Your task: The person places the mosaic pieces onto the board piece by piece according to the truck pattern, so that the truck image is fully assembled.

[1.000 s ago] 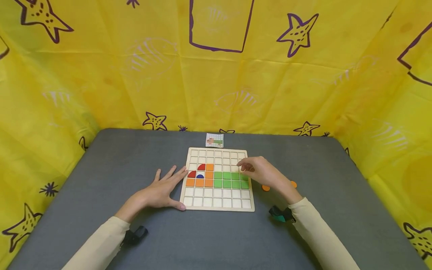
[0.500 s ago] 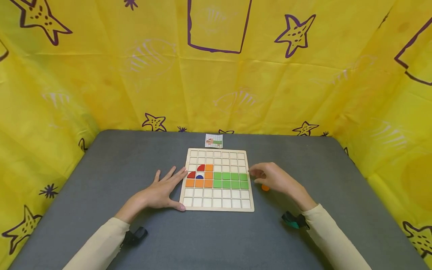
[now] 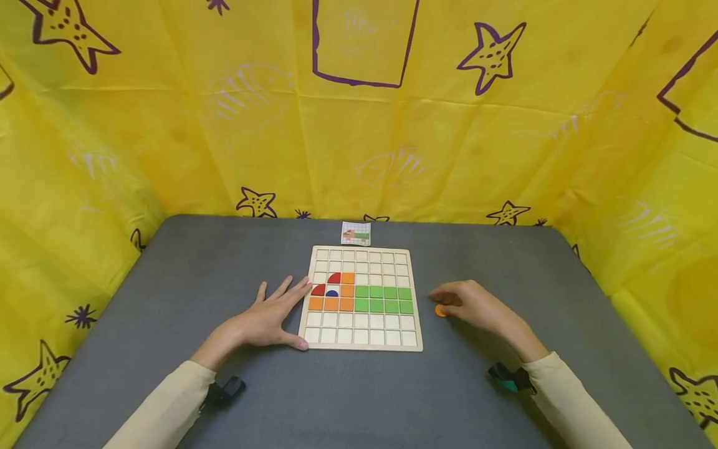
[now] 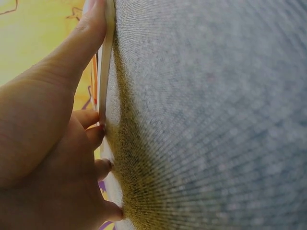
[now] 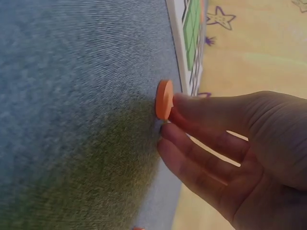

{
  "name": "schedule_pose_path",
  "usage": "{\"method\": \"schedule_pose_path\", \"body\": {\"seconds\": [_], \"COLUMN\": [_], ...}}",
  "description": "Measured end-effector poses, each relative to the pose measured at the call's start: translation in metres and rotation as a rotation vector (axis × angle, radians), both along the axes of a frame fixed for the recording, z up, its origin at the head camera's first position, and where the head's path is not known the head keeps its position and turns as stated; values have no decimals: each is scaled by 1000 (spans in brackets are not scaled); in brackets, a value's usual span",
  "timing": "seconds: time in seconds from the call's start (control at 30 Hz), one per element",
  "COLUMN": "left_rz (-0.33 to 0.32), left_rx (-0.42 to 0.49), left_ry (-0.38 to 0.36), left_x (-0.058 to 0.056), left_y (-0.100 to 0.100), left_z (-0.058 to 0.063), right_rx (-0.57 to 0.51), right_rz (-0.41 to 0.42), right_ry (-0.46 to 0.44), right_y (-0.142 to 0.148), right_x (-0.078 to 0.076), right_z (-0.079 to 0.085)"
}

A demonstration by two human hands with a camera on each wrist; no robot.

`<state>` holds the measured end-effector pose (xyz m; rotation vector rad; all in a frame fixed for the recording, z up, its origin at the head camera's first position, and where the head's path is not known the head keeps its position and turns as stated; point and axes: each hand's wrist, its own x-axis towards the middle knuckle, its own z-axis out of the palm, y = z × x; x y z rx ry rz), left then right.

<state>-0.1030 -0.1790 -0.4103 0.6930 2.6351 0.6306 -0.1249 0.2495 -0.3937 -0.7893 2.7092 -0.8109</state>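
Note:
A wooden grid board [image 3: 361, 337] lies on the table with colored tiles in its cells: orange squares [image 3: 331, 304], red quarter-rounds [image 3: 335, 278], a blue half-round [image 3: 332, 293] and green squares [image 3: 384, 299]. At the board's left edge rests my left hand [image 3: 263, 321], fingers spread and thumb near the lower corner. Right of the board, my right hand [image 3: 479, 305] is over a flat, round orange piece [image 3: 439, 311]. In the right wrist view, the thumb is at the top of this orange disc [image 5: 164, 99] while the other fingers reach past it, loosely bent.
A small printed card [image 3: 356, 234] with a grid picture lies behind the board. Part of another orange-red piece [image 5: 138, 228] shows at the bottom of the right wrist view. Yellow patterned cloth [image 3: 359, 125] hangs around the grey table [image 3: 359, 399].
My right hand has moved off the board's right side, rightward and slightly nearer, to the orange disc. The far-right green tiles are now uncovered. My left hand stays put.

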Motion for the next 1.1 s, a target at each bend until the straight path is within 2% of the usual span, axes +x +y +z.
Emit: {"method": "schedule_pose_path", "body": {"seconds": [0.4, 0.77, 1.1], "left_rz": [6, 9, 6], "left_rx": [-5, -7, -12], "left_ry": [2, 11, 5], "left_x": [-1, 0, 0], "left_y": [-1, 0, 1], "left_z": [-2, 0, 0], "right_rx": [-8, -54, -81], "right_rz": [23, -25, -20], "right_ry": [141, 111, 119], "right_y": [-2, -7, -14], "right_x": [7, 8, 8], "right_z": [-7, 2, 1]}}
